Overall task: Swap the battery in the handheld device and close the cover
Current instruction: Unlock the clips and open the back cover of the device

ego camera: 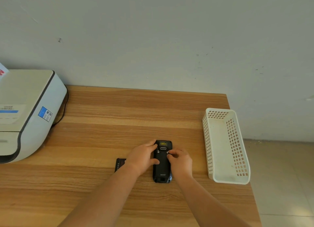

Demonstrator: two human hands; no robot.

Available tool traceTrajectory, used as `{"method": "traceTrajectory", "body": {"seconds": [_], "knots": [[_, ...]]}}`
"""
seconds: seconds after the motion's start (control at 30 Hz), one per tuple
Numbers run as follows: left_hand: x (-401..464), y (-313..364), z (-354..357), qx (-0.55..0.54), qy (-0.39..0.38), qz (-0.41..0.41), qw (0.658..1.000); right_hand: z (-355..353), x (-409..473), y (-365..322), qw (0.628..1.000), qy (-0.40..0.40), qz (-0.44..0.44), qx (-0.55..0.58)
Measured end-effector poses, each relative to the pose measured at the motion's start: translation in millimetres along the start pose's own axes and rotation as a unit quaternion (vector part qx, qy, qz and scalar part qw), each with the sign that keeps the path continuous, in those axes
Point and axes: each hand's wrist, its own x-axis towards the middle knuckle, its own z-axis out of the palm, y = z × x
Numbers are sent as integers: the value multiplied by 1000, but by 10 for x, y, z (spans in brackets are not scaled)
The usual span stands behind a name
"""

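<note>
A black handheld device (162, 167) lies face down on the wooden table (119, 111), its back cover on and its scanner window pointing away from me. My left hand (141, 157) grips the device's left side, thumb on the cover. My right hand (181, 160) rests on its right side, with thumb and forefinger pinched at the small metal latch near the top right of the cover. A dark loose battery (119, 164) lies on the table just left of my left wrist, partly hidden by it.
A white perforated plastic basket (236, 141) stands empty at the table's right edge. A white printer (25, 114) with a black cable fills the back left corner. A grey wall rises behind the table; tiled floor shows at the right.
</note>
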Motion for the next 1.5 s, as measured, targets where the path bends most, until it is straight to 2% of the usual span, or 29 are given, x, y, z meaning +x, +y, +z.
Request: {"method": "traceTrajectory", "body": {"seconds": [0.2,0.53,0.77,0.87,0.93,1.2,1.5], "knots": [[-1,6,2,-11,-2,-4,1000,44,2,7,998,10,45,42],[19,13,11,1,-10,-1,1000,53,25,-43,998,4,47,32],[-52,6,-24,63,-11,29,998,-74,-26,-86,996,-41,-25,-73],[-164,-37,-9,79,10,50,996,-99,-95,-67,971,-66,-119,-195],[-244,-60,22,103,10,60,993,-114,-120,-92,952,-84,-147,-255],[-307,-122,232,160,4,49,986,-139,-44,-266,923,-145,-141,-328],[-285,-123,288,161,20,25,986,-78,29,-367,914,-161,-123,-352]]}}
